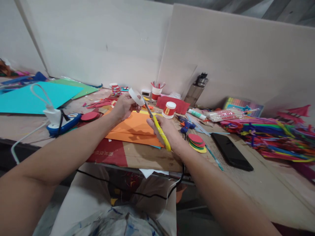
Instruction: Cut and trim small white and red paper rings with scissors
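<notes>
Up front, the left hand [124, 106] pinches a white strip [136, 96]; the right hand [164, 129] grips yellow scissors [157, 126] touching it.

Cannot see finger loops of yellow scissors [162, 136], above orange sheet [137, 126]: buried in grip of right hand [172, 131]. Cannot trace blade tips, lost behind white strip [136, 96] pinched by left hand [124, 106]. Cannot read label on white jar [169, 109] just behind orange sheet: too small. Cannot follow coloured stick pile [275, 137], far right of orange sheet, past frame edge; same for teal sheet [31, 98], far left.
</notes>
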Demonstrator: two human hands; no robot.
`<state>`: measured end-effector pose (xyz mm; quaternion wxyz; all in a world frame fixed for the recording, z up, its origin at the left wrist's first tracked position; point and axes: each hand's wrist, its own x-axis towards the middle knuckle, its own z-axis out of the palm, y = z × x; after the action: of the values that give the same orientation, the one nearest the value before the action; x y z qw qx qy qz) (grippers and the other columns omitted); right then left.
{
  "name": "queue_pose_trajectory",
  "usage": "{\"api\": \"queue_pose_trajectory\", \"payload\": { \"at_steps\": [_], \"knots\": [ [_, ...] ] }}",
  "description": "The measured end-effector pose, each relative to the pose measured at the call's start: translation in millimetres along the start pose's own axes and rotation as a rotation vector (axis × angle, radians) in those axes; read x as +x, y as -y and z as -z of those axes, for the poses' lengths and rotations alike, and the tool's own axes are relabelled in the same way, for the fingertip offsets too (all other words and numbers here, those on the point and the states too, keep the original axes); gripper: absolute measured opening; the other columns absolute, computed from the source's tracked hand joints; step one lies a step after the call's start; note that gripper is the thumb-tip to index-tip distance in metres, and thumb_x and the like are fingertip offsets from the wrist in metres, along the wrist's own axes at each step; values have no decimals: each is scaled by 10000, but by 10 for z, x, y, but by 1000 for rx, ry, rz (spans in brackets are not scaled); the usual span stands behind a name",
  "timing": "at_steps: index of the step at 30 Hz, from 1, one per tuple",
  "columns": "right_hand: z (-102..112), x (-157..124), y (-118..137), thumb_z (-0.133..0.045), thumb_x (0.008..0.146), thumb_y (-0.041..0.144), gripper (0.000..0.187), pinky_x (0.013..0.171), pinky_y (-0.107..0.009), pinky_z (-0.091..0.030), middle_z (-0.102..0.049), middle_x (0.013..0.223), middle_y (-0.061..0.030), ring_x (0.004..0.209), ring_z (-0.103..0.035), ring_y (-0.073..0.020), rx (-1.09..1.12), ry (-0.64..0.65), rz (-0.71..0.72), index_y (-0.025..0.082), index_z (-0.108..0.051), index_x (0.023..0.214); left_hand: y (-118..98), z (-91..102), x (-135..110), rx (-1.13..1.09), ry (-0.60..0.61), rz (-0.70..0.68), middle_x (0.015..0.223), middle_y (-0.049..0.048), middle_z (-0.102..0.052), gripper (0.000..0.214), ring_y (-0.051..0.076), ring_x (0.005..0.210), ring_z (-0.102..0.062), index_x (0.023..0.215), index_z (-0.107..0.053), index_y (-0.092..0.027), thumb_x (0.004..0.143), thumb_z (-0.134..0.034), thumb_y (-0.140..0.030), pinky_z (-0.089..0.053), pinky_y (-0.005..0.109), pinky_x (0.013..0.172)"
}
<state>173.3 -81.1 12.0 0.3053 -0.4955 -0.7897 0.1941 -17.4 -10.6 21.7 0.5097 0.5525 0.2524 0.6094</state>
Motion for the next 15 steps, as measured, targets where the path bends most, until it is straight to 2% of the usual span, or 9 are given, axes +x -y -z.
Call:
{"api": "queue_pose_trajectory", "payload": {
  "at_steps": [15],
  "knots": [
    [-3, 5, 4, -479, 902, 573, 382, 534, -239, -323, -573, 659, 10, 584, -498, -121, 6, 11, -10, 213, -513, 779, 0, 8, 10, -6, -6, 30, 569, -16, -581, 257, 60, 442, -526, 669, -531, -144, 718, -733, -297, -393, 175, 420]
  ]
}}
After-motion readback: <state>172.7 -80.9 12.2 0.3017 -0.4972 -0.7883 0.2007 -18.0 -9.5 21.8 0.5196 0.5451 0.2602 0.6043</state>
